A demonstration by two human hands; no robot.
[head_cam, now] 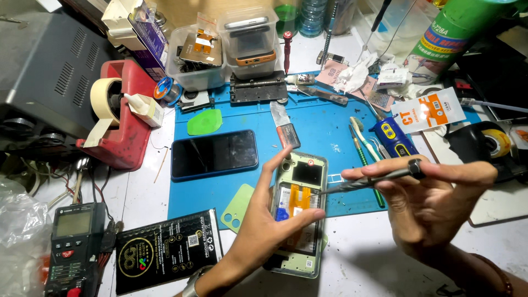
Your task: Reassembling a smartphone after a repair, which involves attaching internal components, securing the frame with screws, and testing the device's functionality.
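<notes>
Opened phone (300,192) held, screwdriver (374,179) at it.
Left hand (264,220) grips phone's near-left edge; right hand (434,203) pinches screwdriver, tip touching phone's middle.

left hand (263,223): bare, no glove and no ring visible; it entered from about 6 o'clock.
left wrist: wore a watch (192,287) with a grey metallic band, cut by the lower edge at about 6 o'clock.
left sleeve: none showed; the forearm was bare as far as the frame reached.
right hand (434,203): bare, no glove and no ring visible; it entered from about 4 o'clock.
right wrist: wore a thin dark reddish bracelet (498,272), partly in shadow near the lower right corner.
right sleeve: none showed.
</notes>
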